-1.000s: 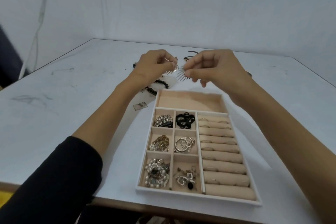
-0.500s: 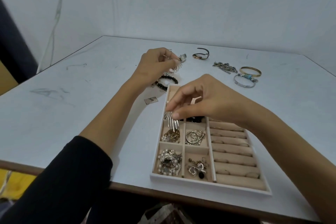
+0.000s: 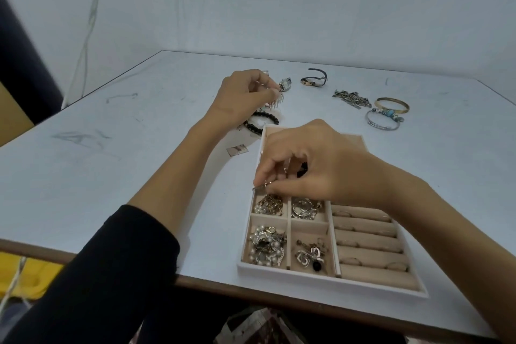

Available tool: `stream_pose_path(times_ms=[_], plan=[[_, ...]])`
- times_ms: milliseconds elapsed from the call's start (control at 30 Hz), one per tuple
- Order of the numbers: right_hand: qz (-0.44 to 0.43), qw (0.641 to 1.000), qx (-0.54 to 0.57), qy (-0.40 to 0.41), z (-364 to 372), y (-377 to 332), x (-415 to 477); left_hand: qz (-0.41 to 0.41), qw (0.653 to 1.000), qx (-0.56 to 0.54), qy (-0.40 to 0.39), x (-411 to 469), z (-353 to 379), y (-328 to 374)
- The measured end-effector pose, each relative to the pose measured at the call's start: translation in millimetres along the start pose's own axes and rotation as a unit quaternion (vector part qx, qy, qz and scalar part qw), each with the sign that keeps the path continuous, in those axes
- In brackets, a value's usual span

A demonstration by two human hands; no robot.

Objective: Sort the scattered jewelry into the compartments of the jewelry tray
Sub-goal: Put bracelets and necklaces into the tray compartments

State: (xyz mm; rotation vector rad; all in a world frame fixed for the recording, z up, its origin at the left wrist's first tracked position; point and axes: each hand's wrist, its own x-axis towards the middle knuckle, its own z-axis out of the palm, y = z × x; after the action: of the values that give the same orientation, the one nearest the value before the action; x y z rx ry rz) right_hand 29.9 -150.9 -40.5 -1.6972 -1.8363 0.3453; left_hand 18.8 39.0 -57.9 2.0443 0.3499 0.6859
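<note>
At centre frame, right hand [image 3: 321, 165]: thumb and fingers [image 3: 268, 171] pinched together on a small silver piece [image 3: 264, 185], held low over the upper-left small compartment of the jewelry tray [image 3: 329, 280]. Shape of the piece is too small to make out, and I cannot tell whether it touches the tray.

Left hand [image 3: 245, 98], upper centre: fingers curled, pinching a spiked silver piece [image 3: 277, 103] above the table [image 3: 83, 162], clear of the tray. Black sleeve [image 3: 97, 274] covers that forearm at lower left.

Hidden or unclear:
- The right hand covers the two uppermost small compartments; only a dark item shows between the fingers.
- The wrist hides the upper ring rolls [image 3: 368, 241]. Thin rings sit in the visible rolls.
- The tray's long far compartment is partly covered.
- The four visible small compartments hold tangled gold, silver and pearl pieces; single items are hard to separate.
- The black bead bracelet [image 3: 262, 121] is partly behind the left wrist, just beside the tray's far left corner.

Loose on the table beyond the tray: a silver watch [image 3: 284, 84], a dark-strap watch [image 3: 314, 79], a heap of small silver links [image 3: 351, 98], a gold bangle [image 3: 392, 105] touching a silver bangle with blue beads [image 3: 382, 120]. A small card [image 3: 237, 150] lies left of the tray.

Surface: pale table, scuffed with grey marks, brown front edge. The tray sits near that edge. A white wall [image 3: 279, 8] stands behind; something yellow [image 3: 36, 276] shows below the table at lower left.
</note>
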Motion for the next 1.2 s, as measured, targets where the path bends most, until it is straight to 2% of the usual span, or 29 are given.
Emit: stream_pose_path(times_ms=[367,800,967,1200], plan=[[0.022,0.996,-0.046,-0.07,-6,-1,-6,0.009,0.999,0.035,-0.006,0,-1,-2],[0.07,0.995,-0.014,-0.075,-7,1,-7,0.014,0.999,0.048,-0.014,-1,-2,-3],[0.097,0.995,-0.015,0.034,-16,6,-17,0.04,0.998,0.041,-0.015,0,-5,-2],[0.224,0.961,-0.043,0.159,-19,18,-75,0.042,0.998,0.047,-0.029,1,-4,-3]])
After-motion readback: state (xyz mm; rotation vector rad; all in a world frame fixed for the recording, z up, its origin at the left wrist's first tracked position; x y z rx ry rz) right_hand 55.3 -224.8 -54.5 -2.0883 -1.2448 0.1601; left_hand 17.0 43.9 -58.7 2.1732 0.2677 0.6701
